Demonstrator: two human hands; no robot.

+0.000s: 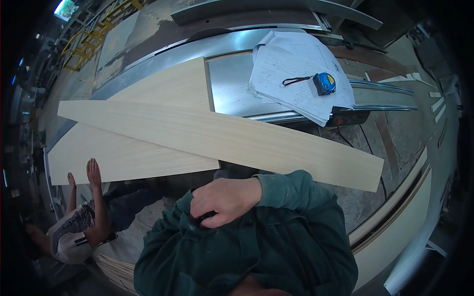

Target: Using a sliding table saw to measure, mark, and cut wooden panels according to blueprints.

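Observation:
My right hand [223, 200] is drawn up against the chest of my dark green jacket [232, 246]. Its fingers are curled round a small black object [209, 215], mostly hidden, whose kind I cannot make out. My left hand does not show. In front of me a long pale wood board [237, 140] lies slantwise across a wider pale panel [143, 158]. Both rest on a metal machine table [229, 79].
A blue tape measure [324, 84] with a black strap sits on written papers [296, 59]. At the left a co-worker's hands [94, 172] are near the panel's edge. Boards [395, 227] lean at the right. Wood strips [116, 269] lie lower left; cables [366, 138] run along the floor.

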